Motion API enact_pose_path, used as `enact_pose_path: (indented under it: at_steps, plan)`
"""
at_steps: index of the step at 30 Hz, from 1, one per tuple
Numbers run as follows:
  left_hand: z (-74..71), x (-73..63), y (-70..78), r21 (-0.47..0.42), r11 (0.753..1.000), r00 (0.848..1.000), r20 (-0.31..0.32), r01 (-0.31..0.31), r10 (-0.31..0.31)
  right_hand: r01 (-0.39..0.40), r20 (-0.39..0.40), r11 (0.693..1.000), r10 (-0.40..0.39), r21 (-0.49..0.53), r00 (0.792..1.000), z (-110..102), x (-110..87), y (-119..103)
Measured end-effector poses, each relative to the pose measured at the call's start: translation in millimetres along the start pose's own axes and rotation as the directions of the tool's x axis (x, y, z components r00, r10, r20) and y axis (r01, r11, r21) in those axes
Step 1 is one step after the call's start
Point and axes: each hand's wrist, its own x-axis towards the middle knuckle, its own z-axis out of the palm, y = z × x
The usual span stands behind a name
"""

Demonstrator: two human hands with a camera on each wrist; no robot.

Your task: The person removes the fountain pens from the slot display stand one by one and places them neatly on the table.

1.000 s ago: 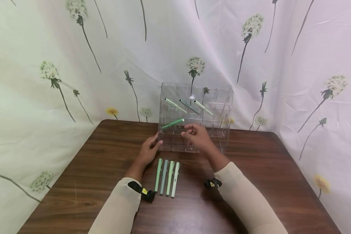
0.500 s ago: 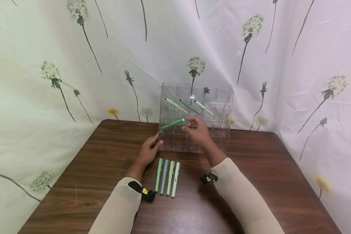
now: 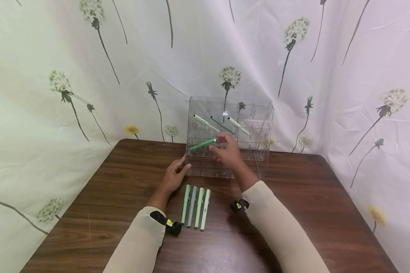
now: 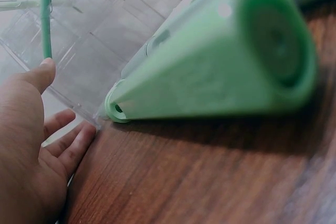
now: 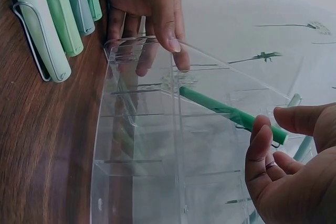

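A clear plastic display stand (image 3: 259, 151) with tiered compartments stands at the back of the table. My left hand (image 3: 173, 175) holds its left edge, thumb at the front and fingers along the side, as the right wrist view shows. A green pen (image 3: 202, 144) leans in a left-hand compartment, its light tip pointing up and right. My right hand (image 3: 229, 151) is at that upper end; in the right wrist view the thumb and index finger (image 5: 260, 142) lie apart on either side of the pen, without a visible pinch.
Higher in the stand lean a pale green pen (image 3: 205, 123), a grey-blue pen (image 3: 222, 124) and a cream-green pen (image 3: 238, 126). Several capped pens (image 3: 198, 208) lie side by side on the brown wooden table (image 3: 99, 212) before the stand. A flower-print curtain (image 3: 191, 57) hangs behind.
My right hand has moved up and left to the green pen's raised end, its fingers now beside it. The left hand, stand and pens stay where they were.
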Motion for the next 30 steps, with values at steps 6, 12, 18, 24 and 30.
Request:
enact_pose_path:
  at_steps: [6,12,18,24,30]
  plan:
    - [-0.6,0.3,0.3,-0.005,1.000,1.000,-0.002,-0.007,0.007,0.009,-0.009,0.999,-0.010,-0.037,1.000,8.3,6.5,4.5]
    - [0.3,0.8,-0.1,-0.007,1.000,1.000,-0.007,-0.001,0.001,0.028,-0.016,0.999,-0.028,-0.018,0.999,15.5,9.6,7.0]
    - [1.7,1.1,-1.4,-0.010,1.000,1.000,0.002,0.011,-0.011,0.006,-0.034,1.000,-0.006,-0.017,0.999,20.6,9.4,8.5]
    - [2.1,2.0,-1.5,-0.027,1.000,1.000,-0.011,0.009,-0.010,-0.008,-0.022,1.000,0.008,-0.013,1.000,25.5,9.2,6.8]
    - [1.3,1.8,-2.4,-0.005,1.000,1.000,-0.011,0.006,-0.006,-0.044,-0.027,0.999,0.045,0.032,0.999,30.6,10.3,4.5]
